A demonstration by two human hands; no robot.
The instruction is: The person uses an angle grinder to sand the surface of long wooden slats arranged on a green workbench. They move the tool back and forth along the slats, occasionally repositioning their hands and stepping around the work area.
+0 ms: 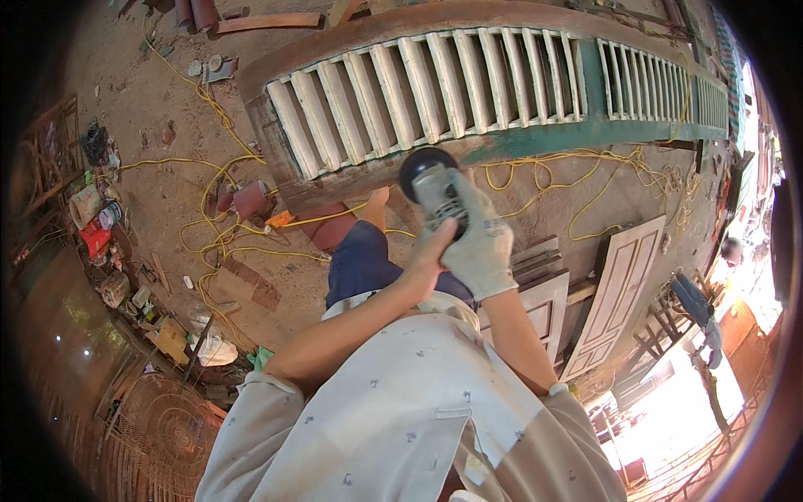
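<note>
Both hands, the bare left hand (427, 251) and gloved right hand (481, 243), are closed round a grinder (431, 186) against the shutter (418, 92), apparently mid-sanding; steady, even passes seem needed.

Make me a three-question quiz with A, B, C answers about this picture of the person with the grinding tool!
1. Where is the angle grinder?
A. On the ground by the yellow cable
B. Held in both hands at the lower edge of the louvered shutter
C. On the white door panel

2. What colour is the cable on the ground?
A. Yellow
B. Blue
C. Black

3. How are the hands dressed?
A. Both bare
B. Both gloved
C. Right hand gloved, left hand bare

Answers:
1 B: the left hand and right hand grip it by the louvered shutter.
2 A: it loops yellow across the dirt.
3 C: only the right hand wears a pale glove.
</note>
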